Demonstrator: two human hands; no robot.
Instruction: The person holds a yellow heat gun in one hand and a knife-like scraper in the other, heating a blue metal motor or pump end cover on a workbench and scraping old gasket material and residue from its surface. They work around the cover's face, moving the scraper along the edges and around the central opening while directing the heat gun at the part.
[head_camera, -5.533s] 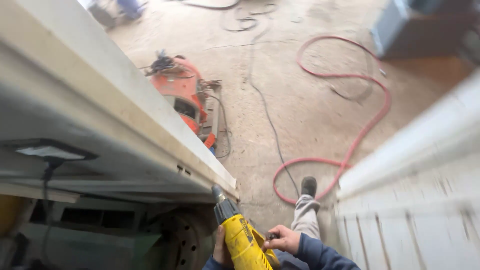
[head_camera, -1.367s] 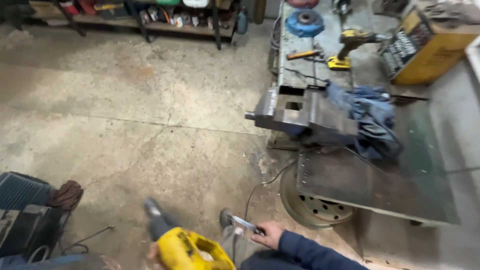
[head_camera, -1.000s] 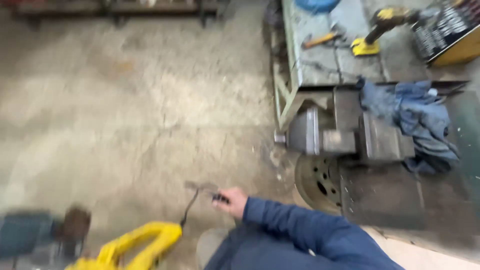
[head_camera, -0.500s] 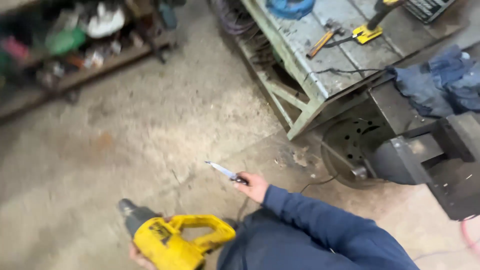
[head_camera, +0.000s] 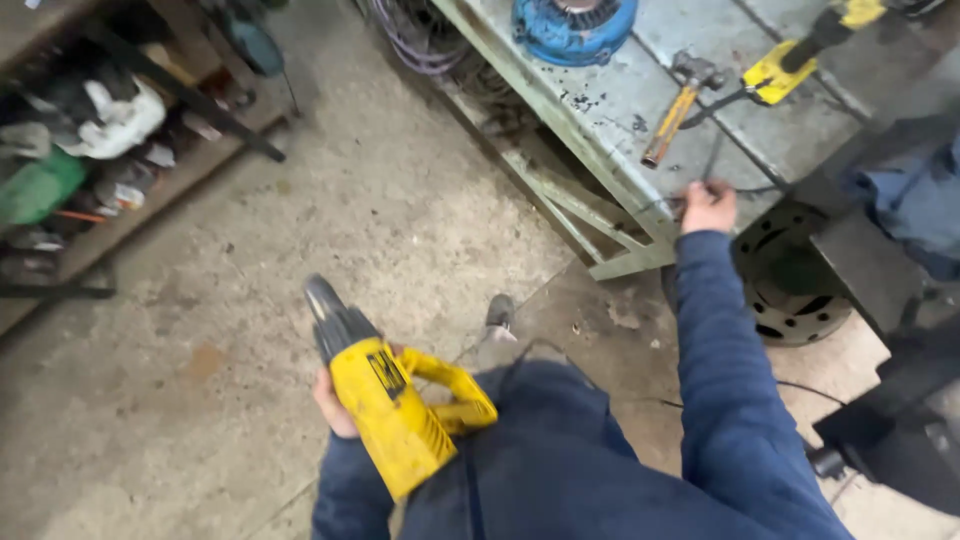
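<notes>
Down low, the floor (head_camera: 200, 300) is bare grey concrete. One metal bench (head_camera: 600, 110) holds one hammer (head_camera: 678, 105). Left hand (head_camera: 335, 405) grips one yellow drill (head_camera: 395, 415); right hand (head_camera: 708, 205) clenches at the bench's edge.

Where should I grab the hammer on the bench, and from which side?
Take the hammer by its wooden handle, near the free lower end. That end points at the bench edge, close to the right hand, so probably come from there. The metal head lies farther in.

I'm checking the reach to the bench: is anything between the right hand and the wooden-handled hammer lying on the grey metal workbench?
Nothing visible blocks it. The right hand is at the grey metal workbench edge, and only bare benchtop and a thin dark cable lie before the wooden-handled hammer.
</notes>
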